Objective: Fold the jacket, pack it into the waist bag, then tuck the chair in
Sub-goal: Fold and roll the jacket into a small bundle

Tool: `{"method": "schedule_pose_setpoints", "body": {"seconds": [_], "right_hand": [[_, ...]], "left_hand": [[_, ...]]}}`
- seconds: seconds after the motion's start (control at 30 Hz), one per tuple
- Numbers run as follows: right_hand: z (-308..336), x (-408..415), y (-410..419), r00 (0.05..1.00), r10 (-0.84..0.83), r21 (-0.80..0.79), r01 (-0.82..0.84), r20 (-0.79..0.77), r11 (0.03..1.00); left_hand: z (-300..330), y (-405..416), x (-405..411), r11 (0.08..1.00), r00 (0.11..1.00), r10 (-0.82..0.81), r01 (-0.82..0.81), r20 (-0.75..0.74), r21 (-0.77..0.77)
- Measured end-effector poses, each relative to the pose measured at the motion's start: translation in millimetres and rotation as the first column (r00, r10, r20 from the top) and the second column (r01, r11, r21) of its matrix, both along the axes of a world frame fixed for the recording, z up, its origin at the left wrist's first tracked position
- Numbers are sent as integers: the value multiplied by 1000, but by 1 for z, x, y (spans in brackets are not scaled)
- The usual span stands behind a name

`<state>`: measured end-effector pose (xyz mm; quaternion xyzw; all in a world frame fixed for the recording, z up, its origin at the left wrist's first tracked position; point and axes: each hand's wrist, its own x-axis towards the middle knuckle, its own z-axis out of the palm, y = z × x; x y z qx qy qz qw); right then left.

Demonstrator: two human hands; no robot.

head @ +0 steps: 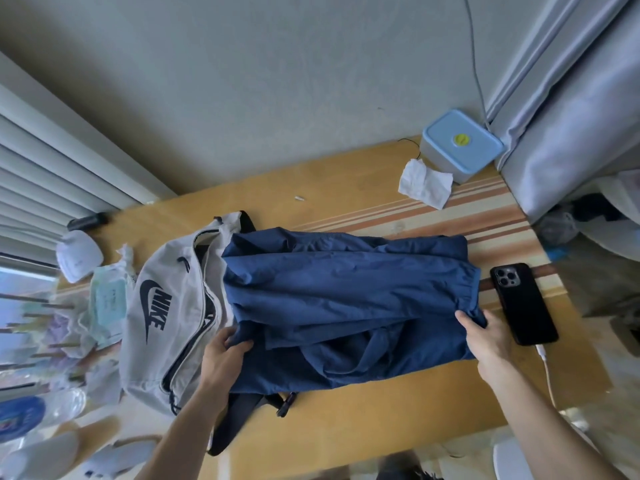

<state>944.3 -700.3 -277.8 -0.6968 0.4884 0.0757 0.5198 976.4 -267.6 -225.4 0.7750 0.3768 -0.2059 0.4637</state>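
Jacket (346,299) long axis runs along bench; left hand (221,355) and right hand (485,337) each pinch an end; waist bag (166,313) nearer left.

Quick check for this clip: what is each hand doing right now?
Left hand: closed on the near-left edge of the blue jacket.
Right hand: closed on the jacket's near-right edge, beside the phone.
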Motion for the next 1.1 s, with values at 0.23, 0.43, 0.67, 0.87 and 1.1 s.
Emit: {"method": "schedule_pose_setpoints", "body": {"seconds": [0.23, 0.43, 0.67, 0.87, 1.1], "right_hand": [[4, -30, -30, 995, -86, 17, 87, -56, 996], [29, -31, -26, 998, -60, 113, 58, 17, 992], [108, 24, 65, 877, 286, -73, -280, 386, 957], [103, 27, 217, 518, 738, -320, -677, 434, 663], [62, 12, 257, 256, 909, -410, -828, 330, 382]], "left_hand": [[-29, -21, -44, 986, 979, -98, 120, -179, 117], [-27, -29, -49, 996, 983, -80, 73, -165, -47], [-21, -36, -48, 991, 994, 5, -20, -107, -134], [-6, -35, -41, 835, 910, 355, -411, -213, -366], [-11, -21, -33, 762, 909, 375, -415, -184, -498]]}}
